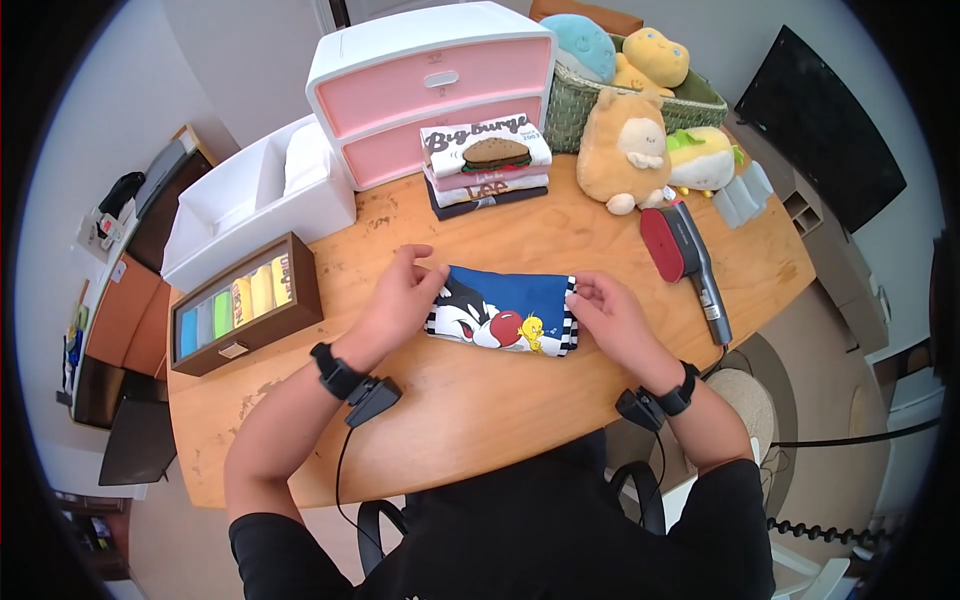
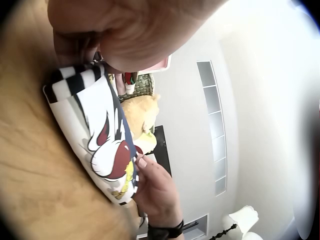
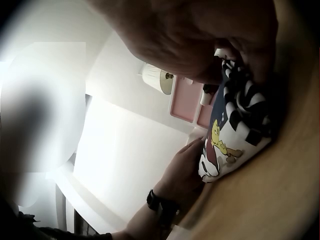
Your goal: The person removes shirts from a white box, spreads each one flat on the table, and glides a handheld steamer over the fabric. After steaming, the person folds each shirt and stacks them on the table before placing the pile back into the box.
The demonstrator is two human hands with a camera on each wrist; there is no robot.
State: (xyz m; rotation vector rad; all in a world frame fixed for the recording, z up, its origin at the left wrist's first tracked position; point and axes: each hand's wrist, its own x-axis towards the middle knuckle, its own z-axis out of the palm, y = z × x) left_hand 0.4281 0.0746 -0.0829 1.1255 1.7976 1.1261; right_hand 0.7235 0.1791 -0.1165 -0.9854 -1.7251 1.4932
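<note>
A folded blue and white cloth garment [image 1: 503,312] with a cartoon cat, a yellow bird and black-and-white checkered ends lies in front of me on the wooden table. My left hand [image 1: 402,297] pinches its upper left corner. At the other end, my right hand [image 1: 612,312] holds the checkered edge, and the left wrist view shows the right thumb [image 2: 143,163] on top of the cloth. Layers of the checkered trim [image 3: 245,107] bunch under the right hand in the right wrist view. The left fingertips are partly hidden behind the cloth in the left wrist view.
Left stand a brown box [image 1: 245,310] of rolled clothes and a white bin [image 1: 225,220]. Behind are a pink-fronted drawer unit [image 1: 400,95] and a stack of folded shirts [image 1: 487,165]. Right are plush toys [image 1: 625,150], a green basket [image 1: 568,110] and a corded red-and-grey brush [image 1: 688,260].
</note>
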